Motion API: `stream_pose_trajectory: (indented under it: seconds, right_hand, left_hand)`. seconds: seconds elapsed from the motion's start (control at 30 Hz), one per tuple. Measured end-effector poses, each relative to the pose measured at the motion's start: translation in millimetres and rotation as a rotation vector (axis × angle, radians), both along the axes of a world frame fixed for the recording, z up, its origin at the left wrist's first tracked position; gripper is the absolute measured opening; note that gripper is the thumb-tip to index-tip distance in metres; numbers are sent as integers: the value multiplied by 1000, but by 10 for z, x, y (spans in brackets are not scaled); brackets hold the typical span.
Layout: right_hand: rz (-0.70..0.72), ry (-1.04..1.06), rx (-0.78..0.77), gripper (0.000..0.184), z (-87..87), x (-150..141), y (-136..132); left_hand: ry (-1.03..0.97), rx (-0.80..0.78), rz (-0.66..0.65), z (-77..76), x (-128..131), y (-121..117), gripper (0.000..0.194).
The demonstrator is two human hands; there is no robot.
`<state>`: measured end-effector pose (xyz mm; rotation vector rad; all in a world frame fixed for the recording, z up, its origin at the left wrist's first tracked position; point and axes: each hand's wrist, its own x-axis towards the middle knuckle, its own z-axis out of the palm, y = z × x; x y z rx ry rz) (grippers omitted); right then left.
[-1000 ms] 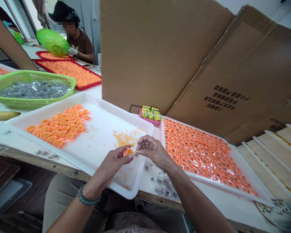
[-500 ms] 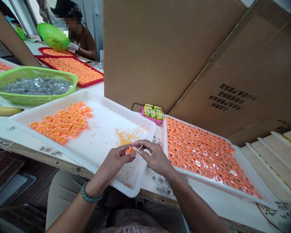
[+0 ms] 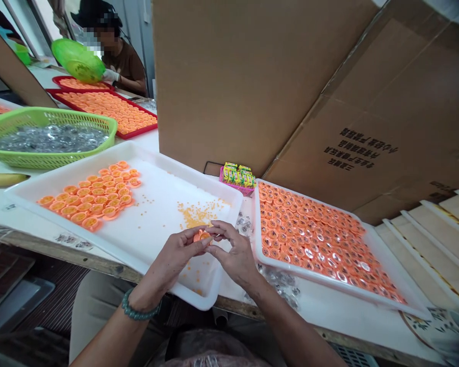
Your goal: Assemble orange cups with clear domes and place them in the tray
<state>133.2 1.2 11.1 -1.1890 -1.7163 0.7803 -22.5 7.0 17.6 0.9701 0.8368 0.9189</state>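
Observation:
My left hand [image 3: 179, 251] pinches a small round orange plastic piece [image 3: 201, 235] between thumb and fingers, over the near right part of a white tray [image 3: 158, 191]. My right hand [image 3: 235, 255] meets it from the right. Its thumb and fingertips are bent around the piece's edge, and a small glint shows between them, too little to name. Rows of orange cup-like pieces [image 3: 93, 196] with yellow middles lie at the tray's left. Tiny yellow bits [image 3: 193, 214] are scattered just beyond my hands.
A second white tray [image 3: 309, 272] on the right holds many orange pieces with shiny covers. Clear discs [image 3: 281, 285] lie before it. A pink basket [image 3: 248, 191] holds yellow-green packets. A green basket [image 3: 57, 160], banana [image 3: 3, 179] and cardboard wall [image 3: 245, 76] stand around. A co-worker [image 3: 126, 66] tips a green bowl [image 3: 78, 61].
My right fingers have shifted around the orange piece, the index finger now arched over its top and the thumb lower. The view has moved slightly, uncovering more clear discs beside my right forearm.

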Motion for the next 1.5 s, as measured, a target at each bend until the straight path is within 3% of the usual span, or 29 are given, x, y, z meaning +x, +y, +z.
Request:
stream_pose_trajectory:
  seconds: [0.37,0.57,0.67,0.83,0.9,1.03,1.17,1.33,1.5]
  right_hand:
    - [-43,-165,198,49,-47,-75,-49]
    - [-80,-258,374,41,-98,-132,-86]
    - [-74,-199,346,39,-127,-126,-95]
    - [40,62,24,42,-44,-13,-73]
    - [59,114,-12,34,-4,21,-67]
    - [81,11,104,30,23,17,-78]
    - [61,-117,244,40,23,0,-95]
    - [71,-216,312,56,0,-42,-94]
    - [-53,-249,356,39,-69,-138,-55]
  left_hand:
    - [10,47,-11,-67,-13,12,32]
    - [-28,62,60,-91,-13,8,28]
    - [-35,18,125,-90,-7,4,35]
    - [-65,-27,137,-80,0,-16,53]
    - [-51,-18,118,-87,1,-17,52]
    - [-33,23,118,-101,6,1,37]
    - [-28,18,149,-98,10,16,29]
    - [-46,2,134,-113,16,10,31]
    - [-33,-9,126,-108,27,8,34]
